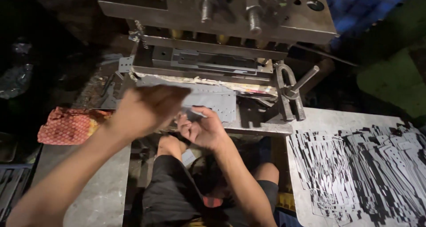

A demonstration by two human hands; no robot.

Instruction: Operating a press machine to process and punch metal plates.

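Observation:
A grey perforated metal sheet (213, 102) lies flat at the front of a heavy steel press die (208, 60). My left hand (148, 108) is blurred and hovers over the sheet's left end; whether it grips the sheet I cannot tell. My right hand (203, 128) is below the sheet's near edge, fingers curled and pinching that edge. Both hands are close together, just in front of the die opening.
A large pile of punched metal pieces (368, 169) covers the grey table on the right. A red patterned cloth (69, 126) lies at the left. A clamp with a handle (293, 91) stands right of the die. My knees in dark shorts (177, 191) are below.

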